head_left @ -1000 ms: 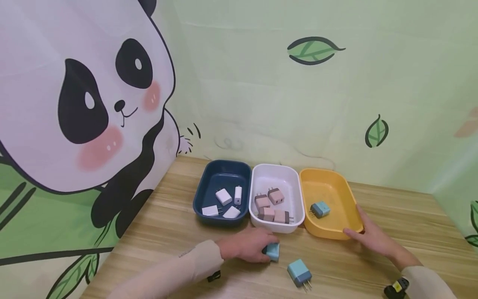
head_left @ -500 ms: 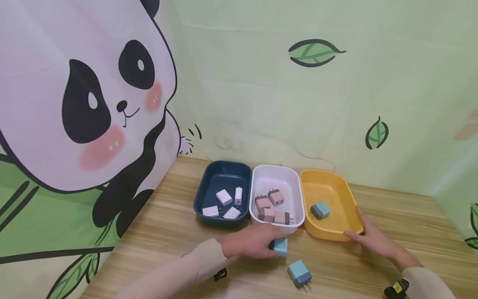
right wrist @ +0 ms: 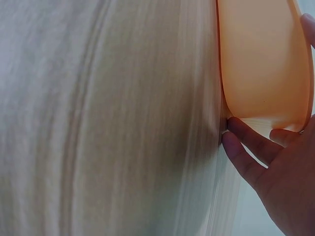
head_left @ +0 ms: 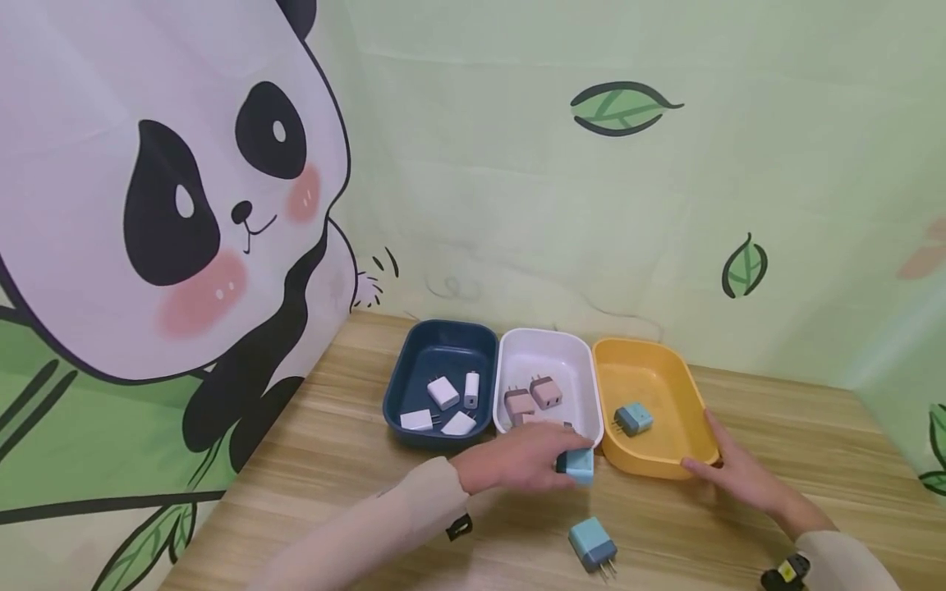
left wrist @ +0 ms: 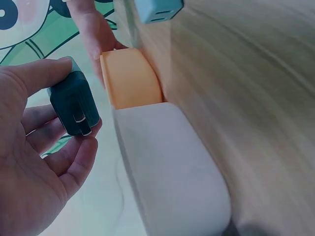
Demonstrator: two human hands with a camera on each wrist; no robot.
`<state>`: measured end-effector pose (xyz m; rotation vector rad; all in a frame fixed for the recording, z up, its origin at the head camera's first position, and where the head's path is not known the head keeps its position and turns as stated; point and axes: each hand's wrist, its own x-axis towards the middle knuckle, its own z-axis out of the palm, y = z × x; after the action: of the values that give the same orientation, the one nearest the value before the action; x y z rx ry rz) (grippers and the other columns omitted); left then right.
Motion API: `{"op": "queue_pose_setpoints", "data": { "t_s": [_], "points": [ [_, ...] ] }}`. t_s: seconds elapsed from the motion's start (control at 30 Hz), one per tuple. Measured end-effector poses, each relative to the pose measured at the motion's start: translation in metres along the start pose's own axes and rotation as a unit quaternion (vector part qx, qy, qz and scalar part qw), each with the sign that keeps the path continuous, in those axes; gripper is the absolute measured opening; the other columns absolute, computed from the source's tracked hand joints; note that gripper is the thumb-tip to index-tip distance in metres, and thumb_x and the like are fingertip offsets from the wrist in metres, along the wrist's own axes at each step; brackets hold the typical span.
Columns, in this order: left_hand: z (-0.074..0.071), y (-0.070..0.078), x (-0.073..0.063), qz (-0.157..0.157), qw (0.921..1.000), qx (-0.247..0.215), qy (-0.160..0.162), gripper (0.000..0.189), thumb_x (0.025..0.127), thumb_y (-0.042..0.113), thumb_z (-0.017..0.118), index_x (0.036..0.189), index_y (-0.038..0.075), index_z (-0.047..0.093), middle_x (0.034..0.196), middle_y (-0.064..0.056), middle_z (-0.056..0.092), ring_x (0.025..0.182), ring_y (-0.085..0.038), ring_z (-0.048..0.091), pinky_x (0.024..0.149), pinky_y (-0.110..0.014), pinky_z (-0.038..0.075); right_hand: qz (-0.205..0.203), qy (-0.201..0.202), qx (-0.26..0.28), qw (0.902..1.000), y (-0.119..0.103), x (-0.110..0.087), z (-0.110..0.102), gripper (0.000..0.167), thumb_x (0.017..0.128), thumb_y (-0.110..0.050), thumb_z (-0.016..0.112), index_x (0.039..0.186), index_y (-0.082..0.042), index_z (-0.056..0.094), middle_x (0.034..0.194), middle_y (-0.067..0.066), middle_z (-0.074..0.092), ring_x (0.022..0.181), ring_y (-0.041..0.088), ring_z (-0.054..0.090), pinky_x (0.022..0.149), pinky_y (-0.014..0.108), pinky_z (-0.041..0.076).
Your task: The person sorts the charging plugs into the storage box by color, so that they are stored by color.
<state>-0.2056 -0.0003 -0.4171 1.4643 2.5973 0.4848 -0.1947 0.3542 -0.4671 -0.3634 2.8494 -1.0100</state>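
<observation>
My left hand point(head_left: 513, 460) pinches a light-blue plug charger point(head_left: 579, 467) between thumb and fingertips, in front of the white tray's near right corner. In the left wrist view the held charger point(left wrist: 74, 103) shows its dark end and metal prongs. Another blue charger point(head_left: 591, 542) lies on the table below that hand, prongs toward me. My right hand point(head_left: 742, 476) holds the near right corner of the yellow tray point(head_left: 668, 451), thumb at the front and fingers along the side. One blue charger point(head_left: 634, 418) lies in that tray.
Beside the yellow tray stands a white tray point(head_left: 550, 345) with several pink-and-grey chargers point(head_left: 547, 392), partly covered by my left hand. At the left, a navy tray point(head_left: 451, 349) contains several white chargers point(head_left: 443, 392). A panda-printed backdrop point(head_left: 480, 164) rises behind the table point(head_left: 332, 460).
My left hand has carried the blue charger rightward and slightly away from me, from below the white tray toward the yellow one. My right hand stays at the yellow tray.
</observation>
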Motion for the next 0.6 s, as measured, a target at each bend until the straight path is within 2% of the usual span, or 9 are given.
{"op": "queue_pose_setpoints", "data": {
  "t_s": [0.27,0.43,0.6],
  "points": [
    [-0.009,0.004,0.011,0.0,1.0,-0.004,0.005,0.053,0.09,0.03,0.065,0.137,0.013,0.05,0.13,0.003,0.055,0.108,-0.003,0.051,0.092,-0.016,0.039,0.005,-0.001,0.002,1.0,-0.001,-0.002,0.002,0.094,0.093,-0.03,0.06,0.144,0.012,-0.006,0.143,0.043,0.011,0.125,0.054,0.028,0.098,0.066,0.025],
    [-0.011,0.004,0.02,0.007,0.9999,0.011,0.011,0.052,0.091,0.032,0.064,0.137,0.013,0.049,0.13,0.003,0.055,0.111,-0.003,0.05,0.093,-0.016,0.038,0.007,-0.004,0.007,0.9999,0.0,-0.002,0.002,0.094,0.093,-0.03,0.06,0.144,0.012,-0.007,0.143,0.043,0.011,0.125,0.053,0.028,0.097,0.066,0.025],
    [-0.014,0.004,0.027,-0.013,0.9999,0.01,0.001,0.053,0.092,0.036,0.061,0.139,0.017,0.046,0.131,0.005,0.053,0.11,-0.003,0.049,0.094,-0.017,0.038,0.011,-0.007,0.008,0.9999,-0.001,-0.001,0.001,0.095,0.093,-0.031,0.06,0.144,0.011,-0.008,0.143,0.043,0.01,0.126,0.053,0.028,0.098,0.066,0.026]
  ]
}}
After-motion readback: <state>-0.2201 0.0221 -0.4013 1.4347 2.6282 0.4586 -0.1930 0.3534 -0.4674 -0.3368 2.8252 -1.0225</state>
